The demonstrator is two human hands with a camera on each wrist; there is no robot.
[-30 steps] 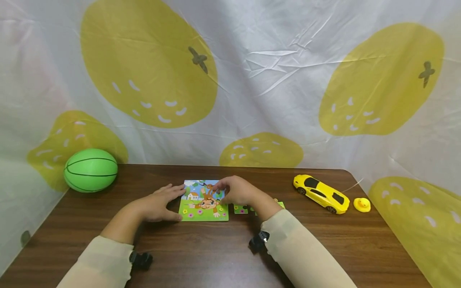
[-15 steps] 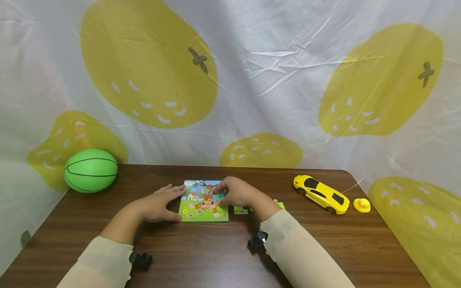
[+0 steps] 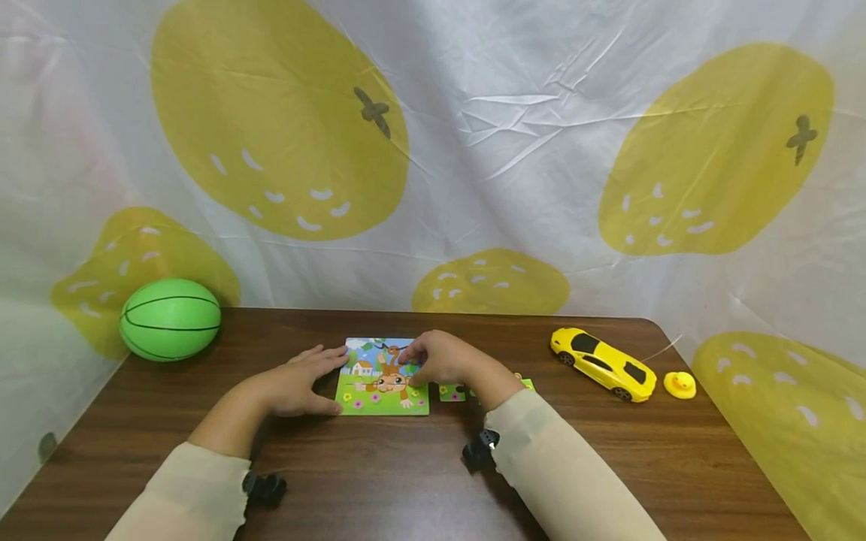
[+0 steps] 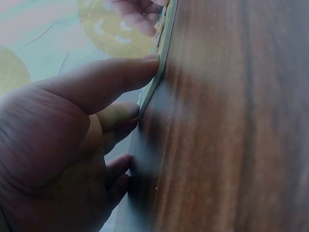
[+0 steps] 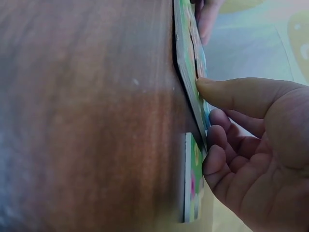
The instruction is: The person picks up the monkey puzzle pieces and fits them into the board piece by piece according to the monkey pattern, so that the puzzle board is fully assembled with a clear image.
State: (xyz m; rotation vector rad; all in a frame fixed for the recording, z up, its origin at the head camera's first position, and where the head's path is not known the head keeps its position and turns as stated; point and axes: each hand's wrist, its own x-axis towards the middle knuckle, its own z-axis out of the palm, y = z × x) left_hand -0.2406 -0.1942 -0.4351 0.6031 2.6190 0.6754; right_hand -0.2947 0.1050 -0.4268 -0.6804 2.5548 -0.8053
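A square jigsaw puzzle [image 3: 379,404] with a monkey picture lies at the middle of the table. My left hand [image 3: 298,385] spreads along its left side, thumb and fingertips against the edge. Over the puzzle's right part is my right hand [image 3: 448,361], thumb and fingers bent around a puzzle piece there, mostly hidden by the hand. The right wrist view shows the thumb [image 5: 227,92] on the picture face, beside a slightly raised seam. Just right of the puzzle, a loose puzzle piece [image 3: 452,393] lies partly under the right hand, with more green pieces [image 3: 528,385] beyond the wrist.
A green ball [image 3: 171,321] sits at the table's back left corner. To the right stand a yellow toy car [image 3: 602,364] and a small yellow rubber duck [image 3: 679,385]. A white curtain [image 3: 501,195] with yellow fruit prints hangs behind the brown wooden table [image 3: 379,481].
My right thumb and wrist have shifted slightly left over the puzzle's right part. The left hand and the loose pieces stay in place.
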